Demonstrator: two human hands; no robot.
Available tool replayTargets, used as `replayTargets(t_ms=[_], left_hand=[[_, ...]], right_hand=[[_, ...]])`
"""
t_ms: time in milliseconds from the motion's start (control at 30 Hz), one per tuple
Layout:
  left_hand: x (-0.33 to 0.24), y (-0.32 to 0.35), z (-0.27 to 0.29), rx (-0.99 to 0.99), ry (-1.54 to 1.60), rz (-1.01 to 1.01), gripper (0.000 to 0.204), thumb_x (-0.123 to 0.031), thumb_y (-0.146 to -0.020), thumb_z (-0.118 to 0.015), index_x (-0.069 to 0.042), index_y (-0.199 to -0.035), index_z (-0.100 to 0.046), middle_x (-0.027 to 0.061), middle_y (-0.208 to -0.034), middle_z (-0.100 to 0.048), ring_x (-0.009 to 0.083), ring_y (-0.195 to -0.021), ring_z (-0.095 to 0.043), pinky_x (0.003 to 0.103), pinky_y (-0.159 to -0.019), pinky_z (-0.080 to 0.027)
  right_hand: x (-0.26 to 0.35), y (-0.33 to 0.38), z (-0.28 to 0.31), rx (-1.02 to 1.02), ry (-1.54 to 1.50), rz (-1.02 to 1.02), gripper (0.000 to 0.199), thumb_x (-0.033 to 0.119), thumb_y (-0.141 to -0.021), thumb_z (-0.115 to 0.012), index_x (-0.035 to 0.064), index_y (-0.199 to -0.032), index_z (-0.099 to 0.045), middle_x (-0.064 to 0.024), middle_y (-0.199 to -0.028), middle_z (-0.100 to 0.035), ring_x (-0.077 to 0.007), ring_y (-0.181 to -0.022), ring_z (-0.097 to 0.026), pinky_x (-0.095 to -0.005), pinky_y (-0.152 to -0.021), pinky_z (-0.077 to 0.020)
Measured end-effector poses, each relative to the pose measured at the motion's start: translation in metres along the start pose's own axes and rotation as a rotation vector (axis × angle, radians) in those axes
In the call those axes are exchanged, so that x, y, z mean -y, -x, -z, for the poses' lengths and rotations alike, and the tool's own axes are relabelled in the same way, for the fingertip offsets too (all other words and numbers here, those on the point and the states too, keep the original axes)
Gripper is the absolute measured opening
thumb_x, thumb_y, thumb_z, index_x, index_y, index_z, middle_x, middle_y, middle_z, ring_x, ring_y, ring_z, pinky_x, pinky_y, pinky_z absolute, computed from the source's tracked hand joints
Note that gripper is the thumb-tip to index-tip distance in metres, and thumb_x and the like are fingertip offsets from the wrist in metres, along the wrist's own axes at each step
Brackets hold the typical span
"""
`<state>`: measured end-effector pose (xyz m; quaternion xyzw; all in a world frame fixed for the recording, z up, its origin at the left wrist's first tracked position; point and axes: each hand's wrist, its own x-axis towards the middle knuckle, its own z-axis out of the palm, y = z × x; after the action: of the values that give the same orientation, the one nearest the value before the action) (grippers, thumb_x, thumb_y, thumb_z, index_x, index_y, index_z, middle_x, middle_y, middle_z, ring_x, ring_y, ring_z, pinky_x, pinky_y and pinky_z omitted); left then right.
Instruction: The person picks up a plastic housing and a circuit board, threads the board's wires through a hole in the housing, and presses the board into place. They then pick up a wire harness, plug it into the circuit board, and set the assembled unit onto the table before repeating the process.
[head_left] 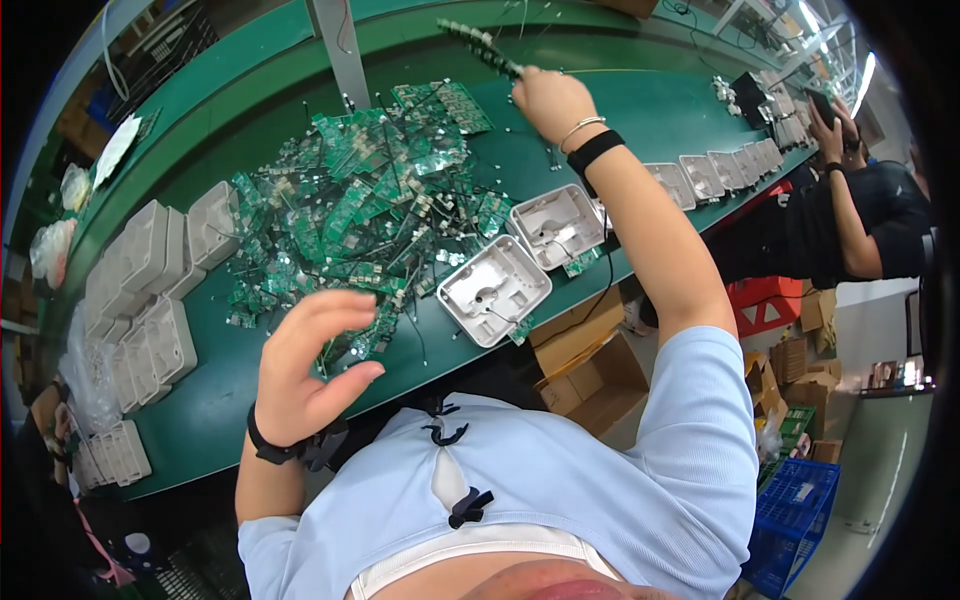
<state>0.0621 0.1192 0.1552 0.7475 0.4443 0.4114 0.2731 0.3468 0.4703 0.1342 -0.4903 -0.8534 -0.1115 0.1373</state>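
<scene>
A long strip of circuit board [480, 47] reaches out from the fingers of my right hand [556, 103], which is closed on its near end over the far side of the bench. My left hand [305, 365] is open, fingers curved and thumb apart, with nothing in it. Just beyond it spreads a large heap of green circuit boards [365, 190] tangled with short black leads. Two white plastic housings [495, 290] [557, 226] lie hollow side up between my arms, and small green boards poke out by their edges.
Stacked white housings [150, 250] stand at the left end of the green bench [215, 400]. A row of housings [702, 176] runs along the right. Over there a person in black [850, 210] holds a dark object. Cardboard boxes [595, 370] and a blue crate [795, 520] are below.
</scene>
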Motion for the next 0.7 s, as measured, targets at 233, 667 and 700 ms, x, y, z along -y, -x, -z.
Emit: replayTargets(t_ms=[233,667,700], left_hand=[[-0.001,-0.057,-0.048,-0.111,1.011,0.146,0.054,-0.020,-0.098,-0.074,-0.001,-0.144,-0.054,0.0123,-0.156,-0.049,0.0282,-0.135,-0.058,0.044,-0.115,-0.046],[0.003,-0.033,-0.038,-0.404,1.162,0.320,0.048,-0.004,-0.097,-0.058,0.005,-0.144,-0.052,0.0198,-0.138,-0.064,0.0375,-0.126,-0.063,0.063,-0.109,-0.051],[0.006,-0.013,-0.025,-0.452,1.103,0.287,0.053,-0.007,-0.094,-0.061,0.005,-0.145,-0.051,0.0212,-0.138,-0.063,0.0381,-0.127,-0.063,0.064,-0.108,-0.051]], right_hand=[[0.023,0.074,0.066,-0.501,-0.159,0.159,0.027,0.022,-0.094,-0.067,0.0021,-0.113,-0.069,-0.0181,-0.091,-0.074,-0.0363,-0.076,-0.071,-0.0441,-0.068,-0.0584],[0.010,0.112,0.089,-0.036,-0.431,0.334,0.045,0.014,-0.078,-0.082,0.0131,-0.121,-0.071,-0.0082,-0.105,-0.074,-0.0275,-0.085,-0.072,-0.0366,-0.076,-0.0578],[-0.007,0.100,0.087,0.134,-0.377,0.237,0.040,0.014,-0.078,-0.082,0.0112,-0.117,-0.073,-0.0099,-0.101,-0.074,-0.0282,-0.087,-0.072,-0.0370,-0.077,-0.0576]])
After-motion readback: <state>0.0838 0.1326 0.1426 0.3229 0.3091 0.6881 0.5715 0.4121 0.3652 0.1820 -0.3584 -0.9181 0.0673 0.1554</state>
